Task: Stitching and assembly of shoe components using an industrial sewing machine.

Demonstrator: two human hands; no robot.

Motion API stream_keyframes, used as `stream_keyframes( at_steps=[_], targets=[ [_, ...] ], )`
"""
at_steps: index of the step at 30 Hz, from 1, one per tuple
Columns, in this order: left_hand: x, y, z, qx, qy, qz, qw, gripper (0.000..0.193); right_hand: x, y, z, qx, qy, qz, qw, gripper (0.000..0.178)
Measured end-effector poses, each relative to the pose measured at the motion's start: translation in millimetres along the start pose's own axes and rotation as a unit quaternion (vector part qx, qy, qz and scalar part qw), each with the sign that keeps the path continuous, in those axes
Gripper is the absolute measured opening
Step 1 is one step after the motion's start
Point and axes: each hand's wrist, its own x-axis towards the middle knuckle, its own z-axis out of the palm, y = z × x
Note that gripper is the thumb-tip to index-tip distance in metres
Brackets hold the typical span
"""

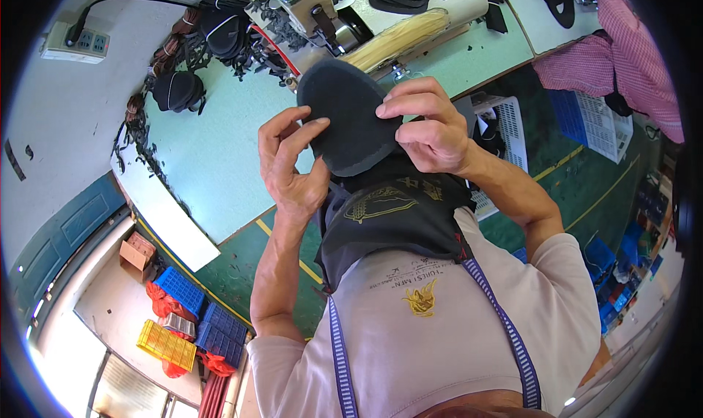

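Head cam: L hand [291,165] & R hand [436,129] pinch black pad [346,118]; mint table [234,158] & machine [331,31] beyond them, green floor [582,186] & white crate [517,141] right of R hand.

Rounded black piece [347,116] between left fingers [302,136] and right fingers [414,105]
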Motion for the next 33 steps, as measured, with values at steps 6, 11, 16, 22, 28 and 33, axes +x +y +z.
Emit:
stream_keyframes(
  at_steps=[6, 11, 16, 22, 28, 33],
  targets=[
    [35.7, -4.5, -13.1, 0.075, -0.151, -0.182, 0.969, 0.019, -9.5, -5.9, 19.1, 0.176, 0.051, 0.387, 0.904, 0.026],
    [69.8, -38.7, -4.3, 0.06, -0.215, -0.276, 0.935, 0.029, 6.7, 15.2, 21.5, 0.198, -0.048, 0.505, 0.839, 0.023],
    [96.7, -49.4, 8.8, 0.123, -0.237, -0.306, 0.914, 0.029, 5.3, 28.5, 30.6, 0.298, 0.018, 0.561, 0.772, 0.029],
    [106.8, -50.7, 18.8, 0.218, -0.231, -0.25, 0.915, 0.026, 6.1, 36.6, 34.7, 0.339, 0.05, 0.592, 0.73, 0.033],
    [112.9, -53.4, 25.7, 0.263, -0.238, -0.216, 0.91, 0.025, 8.6, 40.4, 42.1, 0.284, 0.07, 0.571, 0.767, 0.029],
    [75.1, -52.7, 62.2, 0.224, -0.083, -0.169, 0.956, 0.024, 26.8, 48.8, 26.5, -0.112, 0.033, 0.289, 0.95, 0.028]
  ],
)
